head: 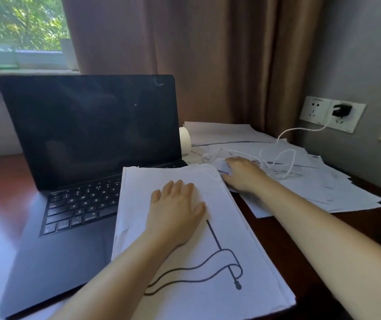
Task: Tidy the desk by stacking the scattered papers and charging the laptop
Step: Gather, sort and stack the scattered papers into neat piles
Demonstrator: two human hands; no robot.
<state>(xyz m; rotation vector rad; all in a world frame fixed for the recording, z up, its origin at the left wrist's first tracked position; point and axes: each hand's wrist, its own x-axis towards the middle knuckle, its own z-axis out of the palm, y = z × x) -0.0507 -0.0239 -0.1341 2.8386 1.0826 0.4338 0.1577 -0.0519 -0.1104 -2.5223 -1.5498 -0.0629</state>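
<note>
Left hand (176, 204) lies flat, fingers straight, on a paper stack (242, 227) overlapping the open laptop (87, 135), centre frame. Right hand (242, 174), fingers extended, touches scattered papers (323, 190) under a white cable (305, 129), centre right.

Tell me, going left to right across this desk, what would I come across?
The laptop → left hand flat on the paper stack → right hand → scattered papers → black charger in the wall socket.
</note>
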